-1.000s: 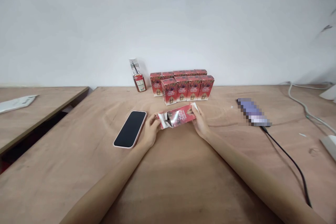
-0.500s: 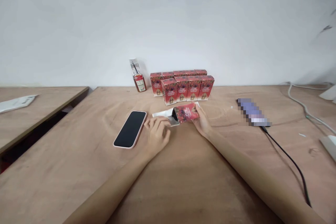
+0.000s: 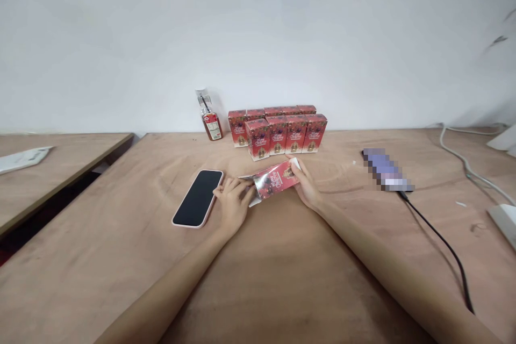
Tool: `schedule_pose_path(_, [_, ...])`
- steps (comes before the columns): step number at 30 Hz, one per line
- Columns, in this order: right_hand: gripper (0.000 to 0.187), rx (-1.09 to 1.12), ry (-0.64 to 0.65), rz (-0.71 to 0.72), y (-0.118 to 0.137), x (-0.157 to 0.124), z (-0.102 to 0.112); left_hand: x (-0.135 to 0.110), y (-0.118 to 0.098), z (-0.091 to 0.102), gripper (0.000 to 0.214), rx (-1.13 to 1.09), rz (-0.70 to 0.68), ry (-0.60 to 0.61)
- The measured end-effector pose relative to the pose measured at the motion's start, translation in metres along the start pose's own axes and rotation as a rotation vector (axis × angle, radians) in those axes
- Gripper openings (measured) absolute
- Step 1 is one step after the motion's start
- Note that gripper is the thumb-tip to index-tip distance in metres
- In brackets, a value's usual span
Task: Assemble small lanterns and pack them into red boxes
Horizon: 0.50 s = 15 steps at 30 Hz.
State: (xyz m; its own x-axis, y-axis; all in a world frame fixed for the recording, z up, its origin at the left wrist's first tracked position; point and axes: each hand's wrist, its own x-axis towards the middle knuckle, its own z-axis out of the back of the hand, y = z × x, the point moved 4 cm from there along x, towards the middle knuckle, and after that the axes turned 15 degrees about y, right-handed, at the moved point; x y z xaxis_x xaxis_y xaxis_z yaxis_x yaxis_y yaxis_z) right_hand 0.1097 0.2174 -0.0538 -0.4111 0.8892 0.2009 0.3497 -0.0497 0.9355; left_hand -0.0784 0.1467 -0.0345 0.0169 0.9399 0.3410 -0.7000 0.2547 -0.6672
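A red printed cardboard box (image 3: pixel 276 180) lies tilted on its side between my hands, above the wooden table. My right hand (image 3: pixel 307 187) is closed around its right end, where a white flap sticks up by the thumb. At the left end, pale flaps stand out, and my left hand (image 3: pixel 234 200) pinches that end with thumb and fingers bent. My left fingers partly hide the flaps. Just left of this hand lies a phone with a pink edge (image 3: pixel 198 198), its screen dark.
Behind my hands, several matching red boxes (image 3: pixel 296 134) stand upright in two rows. A small bottle (image 3: pixel 212 126) with brown contents is left of them, near the wall. At right lies a second phone (image 3: pixel 385 169) on a black cable (image 3: pixel 443 239). A white cable (image 3: pixel 463 161) runs farther right.
The held box has turned, so its printed face tilts more toward me and its left end sits lower. My left fingers have moved onto the flaps at that end.
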Motion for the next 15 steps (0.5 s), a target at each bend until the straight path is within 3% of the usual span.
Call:
schedule_pose_path(5, [0.058, -0.078, 0.061, 0.041, 0.002, 0.0, 0.003, 0.001, 0.006, 0.001, 0.015, 0.018, 0.083, -0.043])
schedule_pose_path(8, [0.078, -0.216, 0.2, 0.062, 0.005, 0.003, 0.016, 0.002, 0.009, 0.004, 0.016, 0.178, 0.043, -0.085])
schedule_pose_path(11, [0.095, -0.413, 0.352, 0.003, 0.004, 0.006, 0.033, 0.004, -0.001, 0.015, 0.019, 0.415, -0.202, -0.135])
schedule_pose_path(15, [0.085, -0.392, 0.395, -0.018, 0.006, 0.008, 0.047, 0.011, -0.031, 0.049, 0.014, 0.608, -0.584, -0.192])
